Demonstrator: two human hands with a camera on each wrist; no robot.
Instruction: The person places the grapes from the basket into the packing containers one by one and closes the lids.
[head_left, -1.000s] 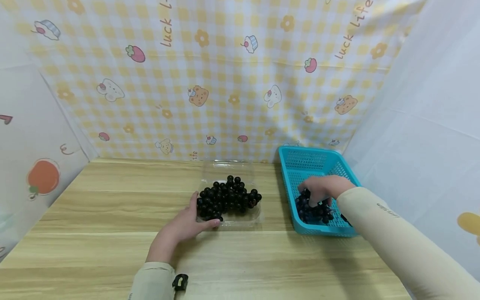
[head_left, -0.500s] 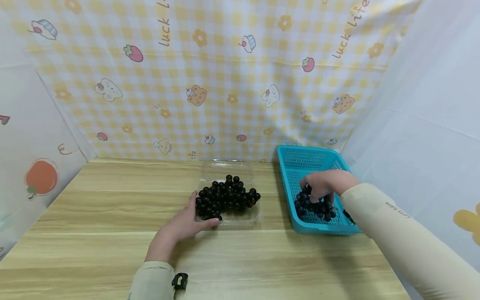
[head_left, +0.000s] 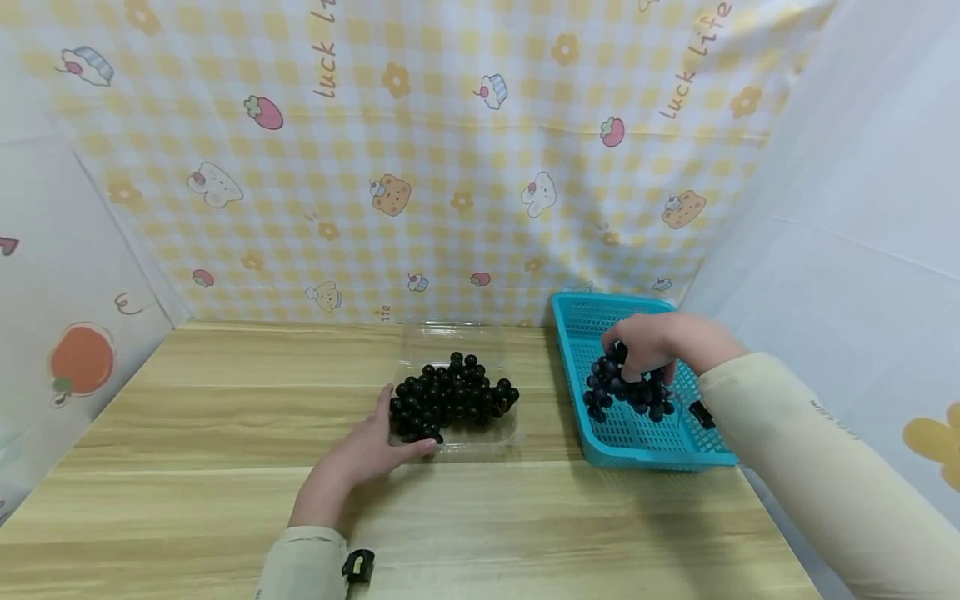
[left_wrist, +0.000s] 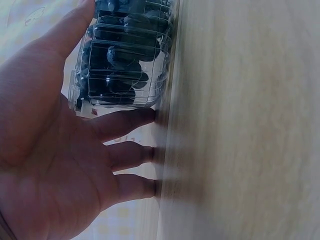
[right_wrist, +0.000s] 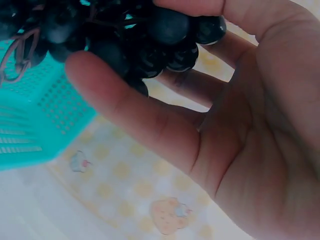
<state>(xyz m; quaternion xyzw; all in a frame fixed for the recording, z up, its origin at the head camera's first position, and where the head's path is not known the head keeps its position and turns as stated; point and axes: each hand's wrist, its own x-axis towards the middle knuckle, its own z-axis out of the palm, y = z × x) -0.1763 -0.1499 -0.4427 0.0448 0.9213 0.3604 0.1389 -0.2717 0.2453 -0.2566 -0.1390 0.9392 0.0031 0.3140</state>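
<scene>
My right hand (head_left: 647, 346) grips a bunch of dark grapes (head_left: 637, 396) within the blue basket (head_left: 630, 457). The right wrist view has the thumb and fingers around the grapes (right_wrist: 167, 27), with a thin stem at the left. Beside the clear plastic container (head_left: 517, 429), my left hand (head_left: 367, 450) touches its near left corner, thumb along the front. Another bunch of dark grapes (head_left: 453, 392) lies inside that container, whose lid (head_left: 453, 340) is folded back. In the left wrist view, fairly straight fingers of the left hand (left_wrist: 65, 145) rest with tips on the table.
The wooden table (head_left: 247, 400) carries both the container and the basket, with bare wood between them. Behind it hangs a yellow checked cloth (head_left: 465, 150). White cloth (head_left: 832, 275) closes off the right side, close to the basket.
My right hand has lifted the bunch of grapes off the basket's bottom, baring more of the mesh beneath. The left hand and the container have stayed in place.
</scene>
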